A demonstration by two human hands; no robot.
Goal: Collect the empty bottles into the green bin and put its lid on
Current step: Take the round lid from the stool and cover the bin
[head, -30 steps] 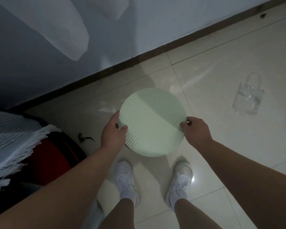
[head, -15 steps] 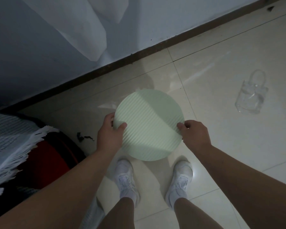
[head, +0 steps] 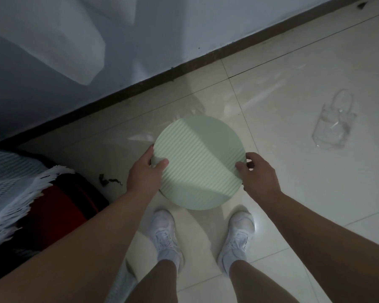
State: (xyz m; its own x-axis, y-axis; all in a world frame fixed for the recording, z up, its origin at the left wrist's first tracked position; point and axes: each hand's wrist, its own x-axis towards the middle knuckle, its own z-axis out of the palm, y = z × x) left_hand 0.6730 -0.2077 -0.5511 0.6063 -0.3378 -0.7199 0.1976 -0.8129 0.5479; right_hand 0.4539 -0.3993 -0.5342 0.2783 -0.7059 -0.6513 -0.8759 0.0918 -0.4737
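Both hands grip the round pale-green ribbed plastic lid [head: 199, 162], left hand [head: 145, 172] and right hand [head: 256, 172] closed on opposite edges above the tiled floor [head: 293, 193]. It has barely shifted over the last second, so seating looks nearly finished; the bin beneath is hidden.

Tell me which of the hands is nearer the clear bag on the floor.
Right. The right hand grips the green lid on the side facing the clear bag; the left hand grips the far edge.

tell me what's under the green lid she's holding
Both hands, left and right, grip the green lid. It covers whatever sits below; only a sliver of rim shows by the left wrist.
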